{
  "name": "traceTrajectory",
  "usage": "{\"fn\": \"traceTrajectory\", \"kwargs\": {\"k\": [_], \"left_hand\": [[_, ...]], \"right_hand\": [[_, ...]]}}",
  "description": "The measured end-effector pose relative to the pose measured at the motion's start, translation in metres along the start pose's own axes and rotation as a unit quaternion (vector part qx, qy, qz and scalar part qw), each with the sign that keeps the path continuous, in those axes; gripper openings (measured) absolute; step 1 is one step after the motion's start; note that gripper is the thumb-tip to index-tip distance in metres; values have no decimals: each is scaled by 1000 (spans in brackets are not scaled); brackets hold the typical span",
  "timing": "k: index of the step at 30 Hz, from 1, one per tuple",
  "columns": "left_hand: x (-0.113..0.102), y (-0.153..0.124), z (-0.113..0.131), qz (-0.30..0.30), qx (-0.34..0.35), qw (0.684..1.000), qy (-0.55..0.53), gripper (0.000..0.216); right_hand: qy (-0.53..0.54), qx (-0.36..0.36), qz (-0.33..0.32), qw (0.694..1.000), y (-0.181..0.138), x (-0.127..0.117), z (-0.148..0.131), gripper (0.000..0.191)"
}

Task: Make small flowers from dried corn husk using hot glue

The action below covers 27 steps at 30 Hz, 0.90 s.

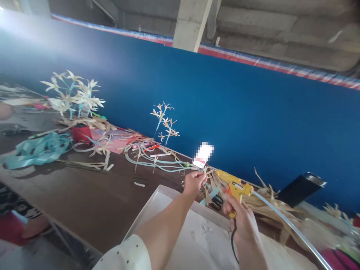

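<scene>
I'm pinching a dried-leaf strip in L hand over the table, back edge. R hand is gripping the glue gun. Risk imo: nozzle's sitting v. close to my fingertips, so hot glue could burn them or drip onto the scissors.

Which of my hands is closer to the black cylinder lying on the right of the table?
Right. The right hand, gripping the yellow glue gun, sits left of the black cylinder; the left hand is farther left, pinching a thin strip.
</scene>
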<state>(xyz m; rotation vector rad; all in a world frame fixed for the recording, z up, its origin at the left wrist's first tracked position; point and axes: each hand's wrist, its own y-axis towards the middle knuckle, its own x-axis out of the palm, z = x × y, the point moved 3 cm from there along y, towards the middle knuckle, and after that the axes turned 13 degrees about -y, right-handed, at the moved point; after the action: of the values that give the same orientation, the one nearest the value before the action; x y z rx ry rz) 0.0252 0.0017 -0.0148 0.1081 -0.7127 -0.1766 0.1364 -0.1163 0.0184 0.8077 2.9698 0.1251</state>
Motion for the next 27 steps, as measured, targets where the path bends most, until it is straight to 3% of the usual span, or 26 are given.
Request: {"fn": "traceTrajectory", "kwargs": {"k": [4, 10, 17, 27], "left_hand": [[-3, 0, 2, 29, 22, 999, 25, 19], [-5, 3, -1, 59, 9, 998, -5, 19], [-4, -1, 3, 27, 26, 998, 55, 20], [0, -6, 8, 17, 30, 996, 81, 19]], "right_hand": [[-120, -33, 49, 991, -6, -4, 10, 29], [-319, -35, 87, 943, -15, -16, 7, 43], [-360, -27, 57, 931, -16, -13, 2, 43], [-351, -54, 64, 932, -23, -4, -5, 39]]}}
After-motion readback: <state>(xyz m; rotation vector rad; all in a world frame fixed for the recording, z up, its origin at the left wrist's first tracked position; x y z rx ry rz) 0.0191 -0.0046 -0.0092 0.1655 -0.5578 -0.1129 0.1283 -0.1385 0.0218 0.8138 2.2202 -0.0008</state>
